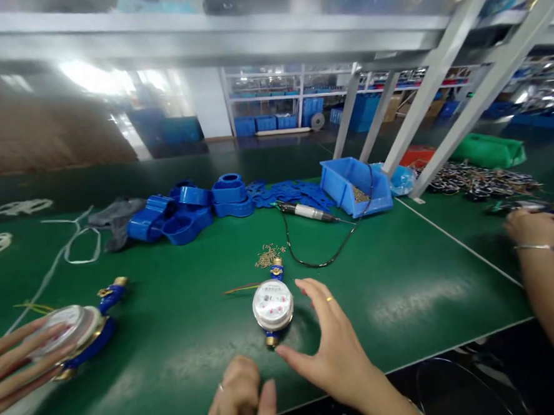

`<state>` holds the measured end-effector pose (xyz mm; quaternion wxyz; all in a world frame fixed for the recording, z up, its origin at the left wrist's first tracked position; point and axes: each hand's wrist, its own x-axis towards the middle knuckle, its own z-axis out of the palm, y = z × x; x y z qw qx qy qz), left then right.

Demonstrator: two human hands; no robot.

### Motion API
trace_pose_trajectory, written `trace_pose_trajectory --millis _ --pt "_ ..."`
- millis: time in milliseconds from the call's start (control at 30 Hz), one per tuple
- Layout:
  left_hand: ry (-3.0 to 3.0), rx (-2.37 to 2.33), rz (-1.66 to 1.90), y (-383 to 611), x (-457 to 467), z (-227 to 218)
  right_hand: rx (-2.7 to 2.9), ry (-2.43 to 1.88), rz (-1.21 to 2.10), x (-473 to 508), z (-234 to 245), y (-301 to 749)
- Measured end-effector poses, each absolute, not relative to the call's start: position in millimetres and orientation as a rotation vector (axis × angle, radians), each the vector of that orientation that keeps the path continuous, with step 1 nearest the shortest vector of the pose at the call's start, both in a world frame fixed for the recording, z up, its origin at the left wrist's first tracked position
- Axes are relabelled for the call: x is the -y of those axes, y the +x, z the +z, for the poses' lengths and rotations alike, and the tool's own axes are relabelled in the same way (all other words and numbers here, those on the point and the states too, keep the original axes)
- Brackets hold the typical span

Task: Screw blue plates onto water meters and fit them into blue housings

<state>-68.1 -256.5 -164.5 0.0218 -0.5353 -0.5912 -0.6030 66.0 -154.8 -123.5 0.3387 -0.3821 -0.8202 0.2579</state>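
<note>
A water meter (272,305) with a white dial and blue body with brass ends lies on the green table (402,256) in front of me. My right hand (335,345) is open just right of it, thumb and fingers spread around its side, a ring on one finger. My left hand (242,400) sits at the bottom edge with fingers curled in, a ring showing; what is inside it is hidden. A small heap of brass screws (268,255) lies just behind the meter.
At far left another person's outstretched fingers (9,368) rest on a second water meter (80,329). At right, a co-worker's hand with a bracelet (536,229). Behind: blue plastic housings (187,210), an electric screwdriver (308,212) with cable, a blue bin (355,184), white gasket rings (21,207).
</note>
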Motion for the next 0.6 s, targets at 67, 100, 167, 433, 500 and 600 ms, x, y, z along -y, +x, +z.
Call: trace_pose_trajectory --millis 67,100,167,433,500,600 --pt "-1.539 2.058 -1.894 -88.3 244.9 -160.2 2.168 -0.991 0.661 154.1 -125.0 54.7" --pt "-1.487 2.196 -1.897 -96.1 238.9 -159.3 2.177 -0.997 0.647 153.1 -125.6 49.1" --pt "-1.439 2.412 -1.951 -105.1 227.9 -158.8 2.188 -1.026 0.617 150.1 -127.4 38.5" --pt "-1.619 2.544 -2.018 -99.5 220.1 -155.3 2.32 -1.062 0.729 134.1 -130.6 40.7" --pt "-1.766 2.59 -2.06 -94.2 220.2 -159.9 2.347 -1.066 0.735 130.3 -127.5 58.5" --pt "-2.031 2.583 -2.146 -79.5 214.3 -170.4 2.365 -1.119 0.718 122.9 -124.0 91.3"
